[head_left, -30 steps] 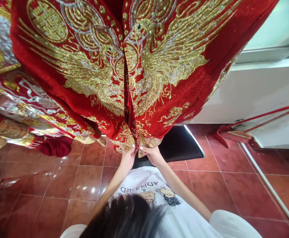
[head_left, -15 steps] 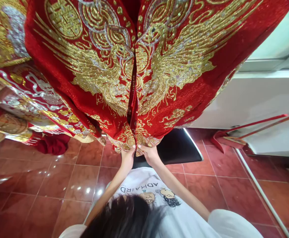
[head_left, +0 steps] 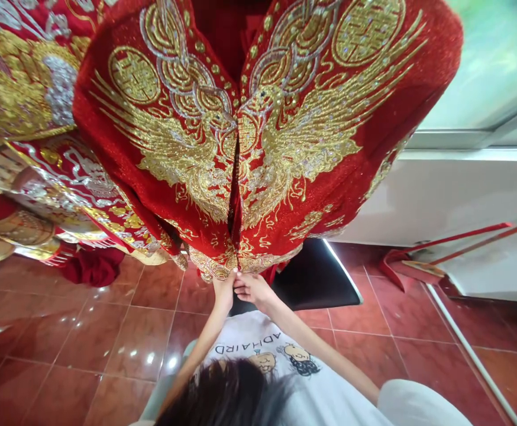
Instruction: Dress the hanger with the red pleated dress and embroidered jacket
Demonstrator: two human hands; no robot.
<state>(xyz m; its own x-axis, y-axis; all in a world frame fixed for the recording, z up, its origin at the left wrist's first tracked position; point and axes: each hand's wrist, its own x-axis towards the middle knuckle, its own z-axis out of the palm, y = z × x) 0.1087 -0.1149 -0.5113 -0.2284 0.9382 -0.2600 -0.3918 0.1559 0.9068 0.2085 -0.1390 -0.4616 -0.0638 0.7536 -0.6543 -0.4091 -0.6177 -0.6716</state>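
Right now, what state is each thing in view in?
Red jacket: neckline open; narrow gap down the front.
Left hand: gripping the jacket's lower edge.
Right hand: fingers curled, close by the left; hold unclear.
Embroidered garments: hanging at left.
Tile floor: glossy, reflecting lights.
Red long-handled tool: head on the floor, handle slanting.

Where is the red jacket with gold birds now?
The red jacket fills the head view's upper middle, right of another embroidered garment, its hem at the left hand.

From afar, I look into what appears to be a costume shop or dressing workroom, though I cannot tell which: a gold-embroidered red jacket [head_left: 285,136] spreads just beside other ornate garments [head_left: 81,171] above a glossy red tiled floor [head_left: 120,337].
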